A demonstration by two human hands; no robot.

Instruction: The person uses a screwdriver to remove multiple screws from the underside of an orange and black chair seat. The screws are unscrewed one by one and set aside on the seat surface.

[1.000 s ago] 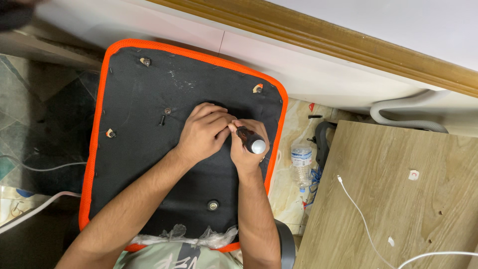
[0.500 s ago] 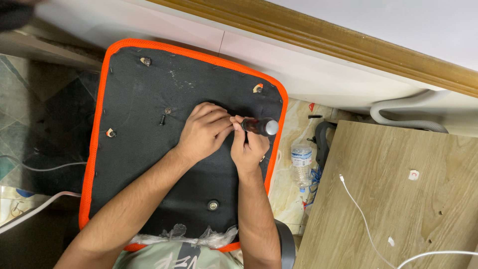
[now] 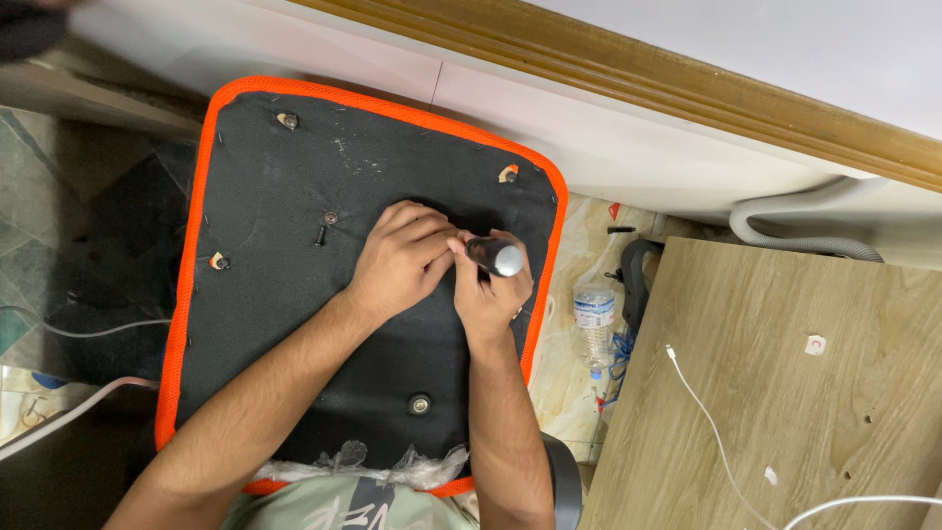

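An upturned chair seat (image 3: 265, 324) with a black underside and orange mesh rim lies in front of me. My right hand (image 3: 491, 294) grips a screwdriver (image 3: 496, 256) with a dark handle and silvery butt, held nearly upright over the seat's middle. My left hand (image 3: 397, 260) is pinched at the screwdriver's tip, fingers curled; whatever it pinches is hidden. A loose black screw (image 3: 320, 237) lies on the fabric to the left of that hand, beside a threaded hole (image 3: 331, 218). Another bolt hole (image 3: 420, 403) shows near my body.
A wooden board (image 3: 775, 393) with a white cable (image 3: 706, 412) lies to the right. A plastic water bottle (image 3: 593, 319) stands on the floor between seat and board. A grey corrugated hose (image 3: 785, 226) runs along the wall. White cables (image 3: 69, 412) lie at left.
The screwdriver handle swung from tilted down-right, to leaning right, to nearly upright now. My right hand turned with it. My left hand stayed pinched at the tip.
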